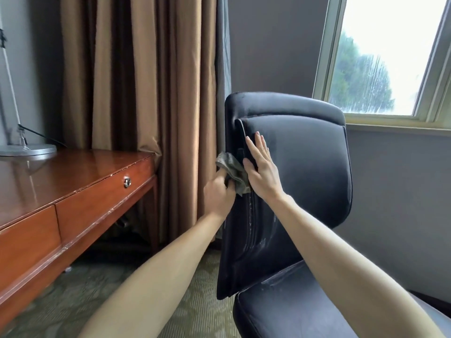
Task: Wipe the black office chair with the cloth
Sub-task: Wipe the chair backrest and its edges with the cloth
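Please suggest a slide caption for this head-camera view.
Left hand wipes the black padded office chair's backrest edge with a crumpled grey-green cloth while the right hand steadies it.

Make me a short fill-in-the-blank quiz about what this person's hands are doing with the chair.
1. The crumpled cloth is held in the ____ hand.
2. The right hand lies flat, fingers spread, on the chair's ____.
3. The cloth touches the black office chair on the side nearest the wooden ____.
4. Behind the chair, in the wall, is a ____.

Missing words: left; backrest; desk; window
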The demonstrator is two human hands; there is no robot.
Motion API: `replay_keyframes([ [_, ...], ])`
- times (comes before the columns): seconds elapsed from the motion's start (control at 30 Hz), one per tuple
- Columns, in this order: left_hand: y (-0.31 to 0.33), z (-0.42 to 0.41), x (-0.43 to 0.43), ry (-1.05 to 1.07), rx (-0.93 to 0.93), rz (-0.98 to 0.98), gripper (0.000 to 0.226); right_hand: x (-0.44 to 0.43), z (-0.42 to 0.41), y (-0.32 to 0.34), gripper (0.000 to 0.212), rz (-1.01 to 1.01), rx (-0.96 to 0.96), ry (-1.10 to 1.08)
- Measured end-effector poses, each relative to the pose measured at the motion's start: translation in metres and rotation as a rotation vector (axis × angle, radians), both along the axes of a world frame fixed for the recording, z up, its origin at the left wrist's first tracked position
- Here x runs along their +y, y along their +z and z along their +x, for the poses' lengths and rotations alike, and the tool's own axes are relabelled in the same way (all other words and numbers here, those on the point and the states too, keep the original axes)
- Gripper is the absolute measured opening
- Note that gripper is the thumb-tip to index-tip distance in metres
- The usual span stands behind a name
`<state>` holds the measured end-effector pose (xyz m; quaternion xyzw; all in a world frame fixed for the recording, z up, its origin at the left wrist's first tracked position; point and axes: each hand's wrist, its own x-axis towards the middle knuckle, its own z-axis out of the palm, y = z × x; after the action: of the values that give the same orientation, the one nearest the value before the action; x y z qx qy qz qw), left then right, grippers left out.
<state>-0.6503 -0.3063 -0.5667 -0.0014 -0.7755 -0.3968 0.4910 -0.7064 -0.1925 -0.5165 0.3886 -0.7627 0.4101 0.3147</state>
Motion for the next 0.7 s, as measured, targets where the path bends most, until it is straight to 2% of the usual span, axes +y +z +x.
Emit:
replay_keyframes([
  [0.1,-0.017,-0.002,-0.001,0.035,-0.047,-0.039,0.018,0.000,0.000,-0.010,0.055,-0.009,0.036,-0.041],
  [0.17,-0.012,-0.002,-0.002,0.009,-0.085,-0.051,0.024,-0.001,-0.001,-0.019,0.055,-0.039,0.049,-0.111],
  [0.33,0.018,-0.005,-0.001,-0.143,-0.094,0.062,0.035,0.004,0.000,-0.046,0.054,-0.073,-0.022,-0.161],
  [0.57,0.031,-0.018,0.002,-0.113,-0.165,0.144,0.040,0.007,-0.002,-0.059,0.056,-0.057,-0.019,-0.162],
  [0.7,0.041,-0.026,0.003,-0.017,-0.153,0.125,0.052,0.010,-0.006,-0.062,0.055,-0.051,-0.005,-0.172],
])
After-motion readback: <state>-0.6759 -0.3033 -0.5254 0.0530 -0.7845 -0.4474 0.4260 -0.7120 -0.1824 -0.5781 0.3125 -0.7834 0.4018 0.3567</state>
